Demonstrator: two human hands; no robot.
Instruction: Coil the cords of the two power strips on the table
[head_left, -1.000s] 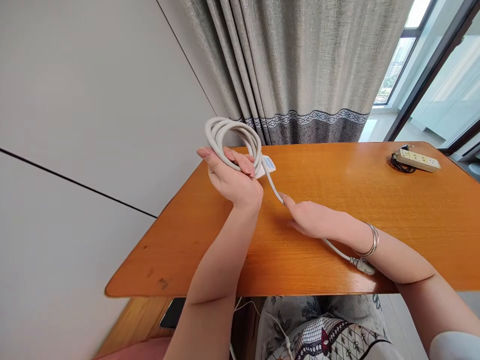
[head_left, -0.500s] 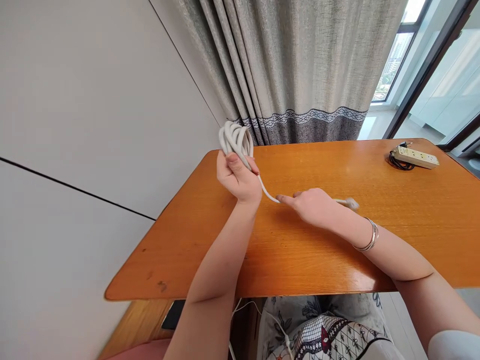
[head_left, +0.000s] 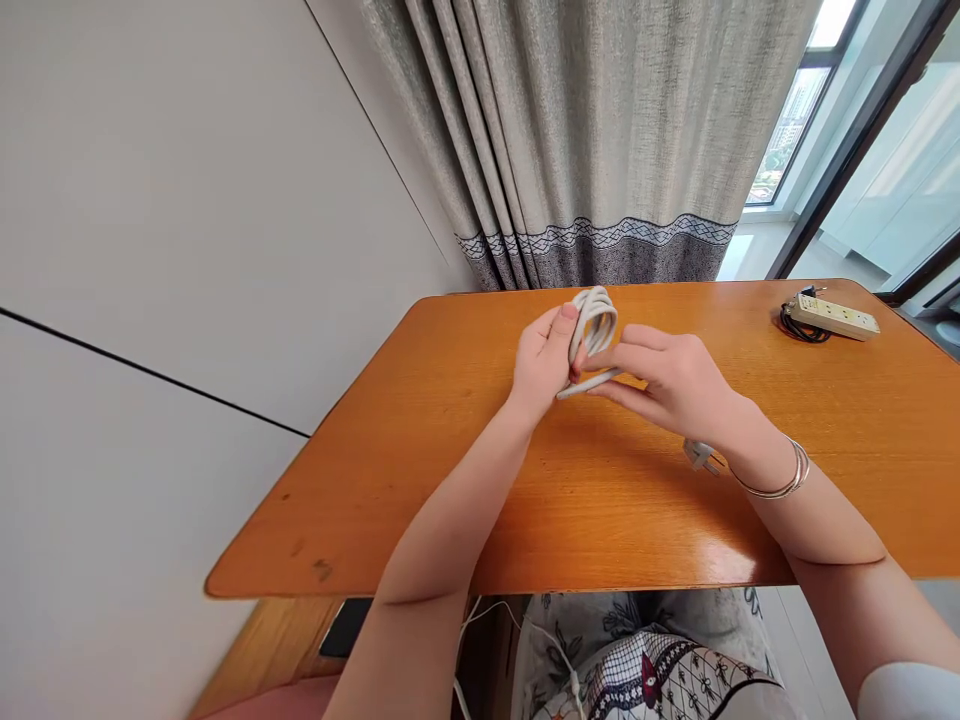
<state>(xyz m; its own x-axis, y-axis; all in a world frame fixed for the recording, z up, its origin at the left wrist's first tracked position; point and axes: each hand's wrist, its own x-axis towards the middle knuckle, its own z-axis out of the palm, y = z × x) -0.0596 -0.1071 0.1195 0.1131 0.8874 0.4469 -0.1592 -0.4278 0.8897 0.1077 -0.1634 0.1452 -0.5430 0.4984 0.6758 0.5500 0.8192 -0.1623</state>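
A pale wall (head_left: 150, 220) fills the left of the frame, beside the wooden table (head_left: 360, 490). Near the centre, the left hand (head_left: 544, 362) has its fingers closed around the coiled white cable (head_left: 595, 298), above the table. Just right, the right hand (head_left: 679, 385) pinches the cable's lower strand between narrowed fingers, with the plug (head_left: 699, 455) below its wrist. At the right edge's upper part lies a power strip (head_left: 836, 317).

Head camera looks forward and down over table (head_left: 600, 510)
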